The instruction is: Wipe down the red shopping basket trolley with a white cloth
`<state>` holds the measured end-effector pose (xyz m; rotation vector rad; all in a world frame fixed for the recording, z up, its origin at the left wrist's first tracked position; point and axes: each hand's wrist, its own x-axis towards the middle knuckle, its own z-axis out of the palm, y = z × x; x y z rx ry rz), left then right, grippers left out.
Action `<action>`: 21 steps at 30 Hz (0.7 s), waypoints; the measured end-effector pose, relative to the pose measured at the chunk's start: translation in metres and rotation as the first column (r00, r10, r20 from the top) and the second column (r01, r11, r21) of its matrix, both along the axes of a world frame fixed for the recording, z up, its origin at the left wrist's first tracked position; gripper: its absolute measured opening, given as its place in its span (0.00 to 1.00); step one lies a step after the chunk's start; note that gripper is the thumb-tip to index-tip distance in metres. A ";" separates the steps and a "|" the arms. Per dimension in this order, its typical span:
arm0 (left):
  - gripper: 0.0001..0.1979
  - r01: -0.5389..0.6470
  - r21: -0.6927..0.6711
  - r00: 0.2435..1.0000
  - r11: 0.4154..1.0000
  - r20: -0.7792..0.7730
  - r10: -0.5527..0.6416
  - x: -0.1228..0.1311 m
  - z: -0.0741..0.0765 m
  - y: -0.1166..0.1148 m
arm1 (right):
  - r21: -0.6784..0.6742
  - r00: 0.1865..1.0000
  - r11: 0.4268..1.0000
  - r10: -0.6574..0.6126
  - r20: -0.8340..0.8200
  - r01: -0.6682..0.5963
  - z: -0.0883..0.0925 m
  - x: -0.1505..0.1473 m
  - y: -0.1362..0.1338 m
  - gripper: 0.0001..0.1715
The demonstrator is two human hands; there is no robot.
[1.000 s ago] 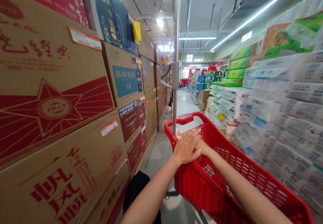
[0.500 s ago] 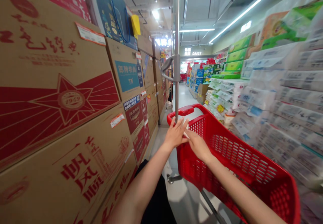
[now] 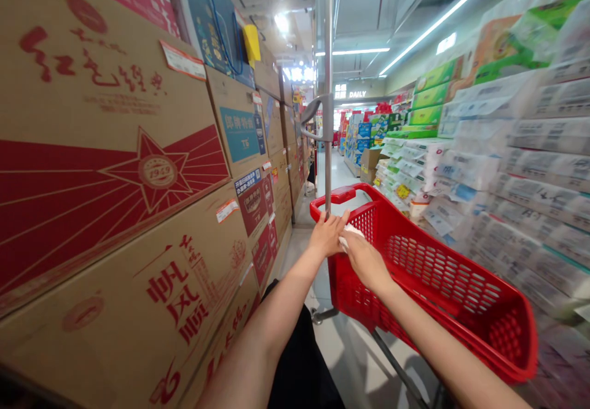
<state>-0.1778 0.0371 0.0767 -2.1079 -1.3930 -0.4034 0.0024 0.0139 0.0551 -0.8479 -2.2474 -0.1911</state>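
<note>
The fingers of the left hand (image 3: 326, 237) are extended and slightly spread, back of the hand upward, with no object seen in them. They lie at the near-left corner of the red cart basket (image 3: 359, 304); contact pressure cannot be determined. Immediately to their right, the fingers of the right hand (image 3: 369, 262) are bent together and closed on a crumpled white wad (image 3: 354, 230). The wad projects past the right fingertips and sits just beside the left fingers; its material cannot be identified.

Directly beyond the left fingertips, a vertical metal pole (image 3: 328, 178) rises at the basket corner. A gray looped fitting (image 3: 327, 120) is mounted on the pole, above the fingers. The basket extends to the right of both hands, its perforated walls visible. Below the left hand is a dark-clothed leg (image 3: 299, 360).

Farther left of the fingers, printed cartons (image 3: 184, 212) stand in stacks. Well to their right, plastic-wrapped packs (image 3: 544, 157) form a tall pile. Far ahead hangs a lit "DAILY" sign (image 3: 357, 95).
</note>
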 end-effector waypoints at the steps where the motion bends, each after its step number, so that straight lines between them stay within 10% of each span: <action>1: 0.47 -0.011 -0.010 1.000 1.000 0.003 0.011 0.000 -0.001 0.000 | -0.010 1.000 1.000 -0.002 -0.028 0.002 -0.002 -0.012 0.001 0.26; 11: 0.48 -0.053 -0.013 0.999 0.999 0.000 0.053 -0.006 -0.004 -0.011 | 0.022 0.996 0.996 -0.086 0.015 0.086 -0.052 0.029 -0.002 0.35; 21: 0.45 -0.064 -0.048 0.998 0.997 0.026 0.065 -0.006 -0.008 -0.003 | -0.187 0.973 0.956 -0.212 0.089 0.225 0.002 -0.033 0.000 0.25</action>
